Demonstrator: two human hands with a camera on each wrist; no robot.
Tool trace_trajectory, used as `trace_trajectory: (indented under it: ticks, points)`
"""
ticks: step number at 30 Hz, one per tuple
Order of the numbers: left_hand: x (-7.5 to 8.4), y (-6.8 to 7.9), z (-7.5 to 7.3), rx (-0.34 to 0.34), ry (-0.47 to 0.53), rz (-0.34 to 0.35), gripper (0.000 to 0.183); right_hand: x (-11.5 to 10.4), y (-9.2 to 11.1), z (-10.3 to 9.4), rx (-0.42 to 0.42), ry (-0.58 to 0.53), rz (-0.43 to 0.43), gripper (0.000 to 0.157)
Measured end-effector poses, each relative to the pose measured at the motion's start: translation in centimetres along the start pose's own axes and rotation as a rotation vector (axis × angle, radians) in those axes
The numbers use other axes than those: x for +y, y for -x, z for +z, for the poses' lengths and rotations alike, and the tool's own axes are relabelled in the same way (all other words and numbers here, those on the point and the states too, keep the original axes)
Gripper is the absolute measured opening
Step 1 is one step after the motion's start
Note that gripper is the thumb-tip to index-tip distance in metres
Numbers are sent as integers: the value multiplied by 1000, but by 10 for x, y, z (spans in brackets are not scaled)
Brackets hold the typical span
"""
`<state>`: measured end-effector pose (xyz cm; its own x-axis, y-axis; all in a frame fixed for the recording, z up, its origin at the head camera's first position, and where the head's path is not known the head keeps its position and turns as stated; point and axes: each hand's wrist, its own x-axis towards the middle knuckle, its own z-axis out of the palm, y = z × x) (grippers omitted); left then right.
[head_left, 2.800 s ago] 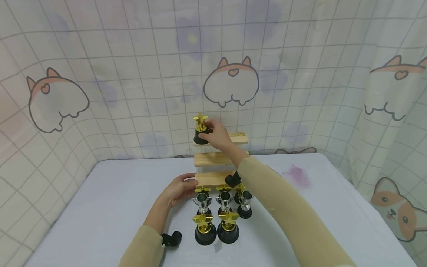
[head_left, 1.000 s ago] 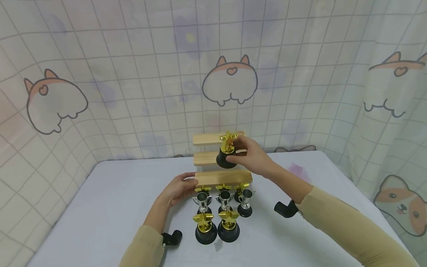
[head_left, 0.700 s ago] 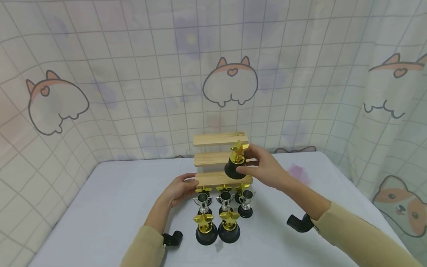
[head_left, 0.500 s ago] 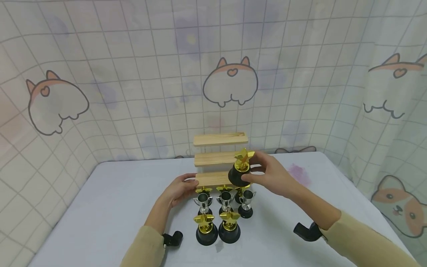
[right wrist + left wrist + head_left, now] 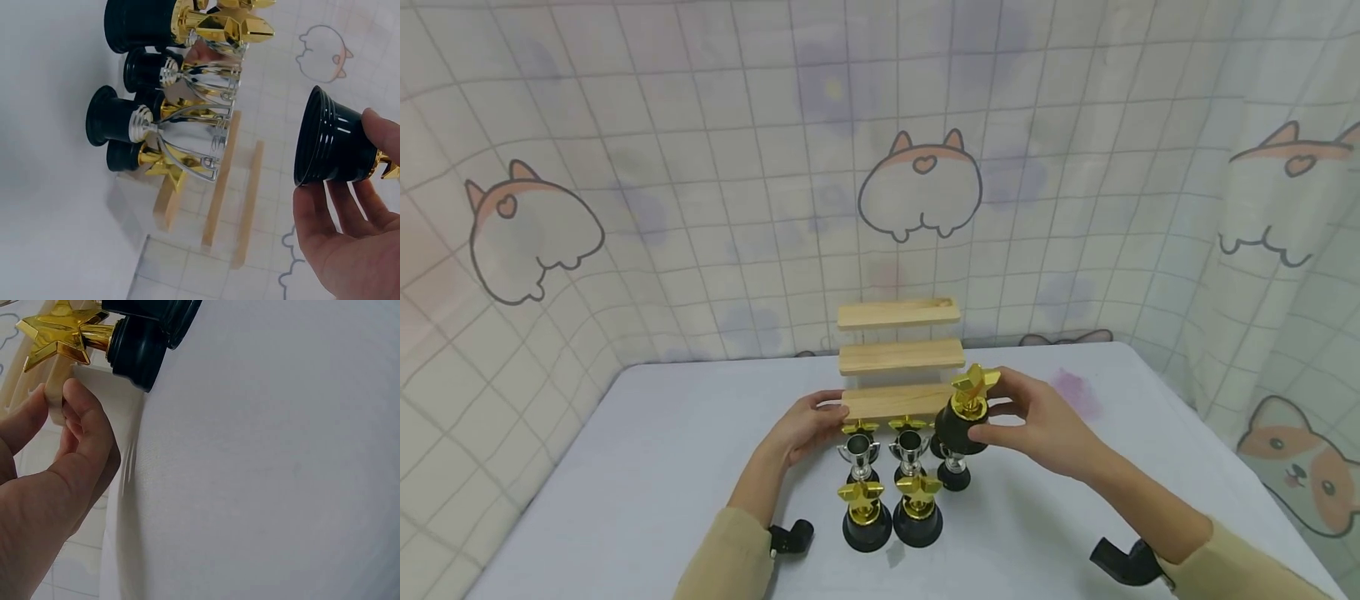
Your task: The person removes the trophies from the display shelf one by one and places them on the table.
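Observation:
My right hand (image 5: 1045,427) grips a gold star trophy (image 5: 958,429) by its black base, thumb on the near side and fingers behind. It is held up over the right end of the lowest wooden plank (image 5: 887,402), overlapping a silver cup there in the head view. In the right wrist view the trophy's black base (image 5: 331,140) is well away from the standing trophies. My left hand (image 5: 802,429) pinches the left end of that lowest plank between thumb and fingers. Close beside these fingers, in the left wrist view, stands another star trophy (image 5: 56,337).
Two larger star trophies (image 5: 865,521) stand in front, with silver cups (image 5: 859,454) behind them and more gold stars (image 5: 907,424) against the shelf. Two higher planks (image 5: 901,357) rise in steps behind. A patterned curtain (image 5: 737,208) hangs behind the white table (image 5: 685,467).
My right hand has carried the star trophy from the left end of the top plank down, right and towards me. The left hand stays at the lowest plank.

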<state>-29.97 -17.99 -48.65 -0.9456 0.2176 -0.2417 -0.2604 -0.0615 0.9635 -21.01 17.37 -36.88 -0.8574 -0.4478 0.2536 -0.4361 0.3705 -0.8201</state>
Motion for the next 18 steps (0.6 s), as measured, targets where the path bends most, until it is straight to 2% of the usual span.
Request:
trace_trajectory:
  ticks: [12, 18]
  points:
    - [0, -1, 0, 13, 6, 0, 56, 13, 23, -2, -34, -40, -15, 43]
    - [-2, -2, 0, 16, 7, 1, 55, 24, 37, 1, -70, -66, 38, 47]
